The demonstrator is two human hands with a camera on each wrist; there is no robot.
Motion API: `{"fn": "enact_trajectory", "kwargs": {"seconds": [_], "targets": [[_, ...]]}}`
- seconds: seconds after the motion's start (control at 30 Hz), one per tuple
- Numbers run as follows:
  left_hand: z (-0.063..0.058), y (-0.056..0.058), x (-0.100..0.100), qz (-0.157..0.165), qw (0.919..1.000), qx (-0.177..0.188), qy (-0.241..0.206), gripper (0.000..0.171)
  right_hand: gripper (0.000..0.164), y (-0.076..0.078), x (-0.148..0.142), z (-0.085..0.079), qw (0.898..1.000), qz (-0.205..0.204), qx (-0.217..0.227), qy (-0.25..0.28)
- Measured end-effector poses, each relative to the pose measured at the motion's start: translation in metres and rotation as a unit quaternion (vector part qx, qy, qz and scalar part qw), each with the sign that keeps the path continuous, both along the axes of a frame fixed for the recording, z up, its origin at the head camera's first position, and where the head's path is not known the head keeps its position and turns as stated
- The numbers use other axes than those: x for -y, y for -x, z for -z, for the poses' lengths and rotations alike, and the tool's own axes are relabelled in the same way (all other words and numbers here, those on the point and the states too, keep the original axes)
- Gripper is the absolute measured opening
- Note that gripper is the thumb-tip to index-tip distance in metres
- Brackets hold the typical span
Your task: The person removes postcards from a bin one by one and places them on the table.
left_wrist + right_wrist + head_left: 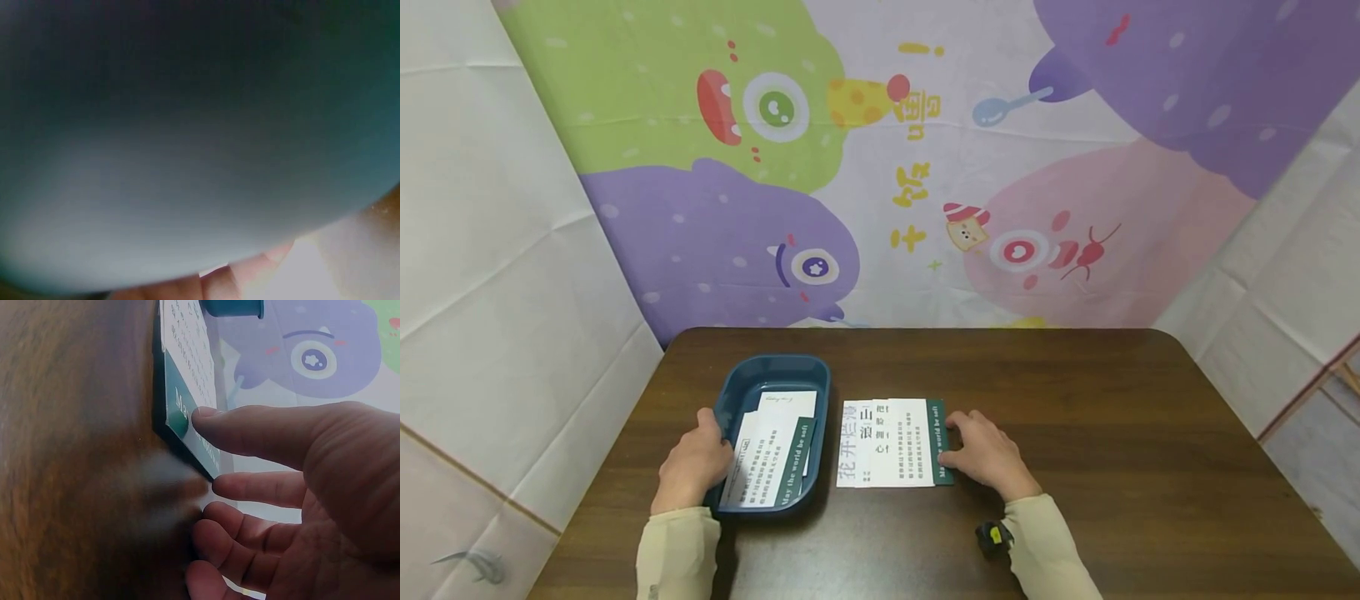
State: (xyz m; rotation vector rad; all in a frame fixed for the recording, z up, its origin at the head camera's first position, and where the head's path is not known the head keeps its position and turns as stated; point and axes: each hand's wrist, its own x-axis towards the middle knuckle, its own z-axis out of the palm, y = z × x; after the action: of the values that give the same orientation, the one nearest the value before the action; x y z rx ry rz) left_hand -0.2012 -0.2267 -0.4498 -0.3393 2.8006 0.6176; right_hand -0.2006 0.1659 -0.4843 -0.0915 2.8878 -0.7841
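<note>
My left hand [692, 462] grips the left side of a dark blue tray [823, 392], its thumb near the rim. White and green printed cards [775, 467] lie overlapping inside the tray. The left wrist view is mostly filled by a blurred bluish surface, with some fingers [219, 284] showing below it. To the tray's right, several more printed cards [898, 442] lie overlapped in a row. My right hand [992, 454] is at the row's right end. Its thumb [212, 425] touches the green card [178, 406] from above, and the index fingertip is by the card's edge; the other fingers are loosely bent.
Everything lies on a dark brown wooden table [1150, 433] with rounded far corners. Behind it hangs a cartoon-monster cloth [880, 167], with white sheeting [497, 250] at the sides. A small black device [995, 539] is at my right wrist.
</note>
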Motion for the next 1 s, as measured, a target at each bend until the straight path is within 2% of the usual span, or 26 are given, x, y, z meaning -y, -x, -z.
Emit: {"fn": "enact_trajectory", "kwargs": {"seconds": [0.57, 0.67, 0.77, 0.83, 0.9, 1.0], "targets": [[0.002, 0.0, 0.0, 0.001, 1.0, 0.005, -0.002, 0.059, 0.05, 0.001, -0.001, 0.0, 1.0, 0.003, -0.005, 0.007], [0.002, 0.0, -0.001, 0.001, 1.0, 0.001, -0.002, 0.059, 0.05, -0.004, 0.005, -0.009, 1.0, 0.007, -0.01, -0.003], [0.001, 0.001, -0.003, 0.002, 1.0, -0.004, 0.001, 0.058, 0.052, -0.012, 0.022, -0.027, 0.998, -0.003, -0.056, -0.031], [0.0, 0.002, -0.003, 0.002, 1.0, -0.006, 0.003, 0.057, 0.051, -0.019, 0.043, -0.04, 0.993, -0.029, -0.11, -0.043], [0.0, 0.002, -0.002, 0.001, 1.0, -0.006, 0.004, 0.058, 0.047, -0.025, 0.07, -0.05, 0.982, -0.079, -0.165, -0.037], [0.001, 0.0, -0.001, -0.004, 1.0, -0.002, 0.005, 0.056, 0.04, -0.027, 0.118, -0.053, 0.954, -0.187, -0.234, -0.017]]}}
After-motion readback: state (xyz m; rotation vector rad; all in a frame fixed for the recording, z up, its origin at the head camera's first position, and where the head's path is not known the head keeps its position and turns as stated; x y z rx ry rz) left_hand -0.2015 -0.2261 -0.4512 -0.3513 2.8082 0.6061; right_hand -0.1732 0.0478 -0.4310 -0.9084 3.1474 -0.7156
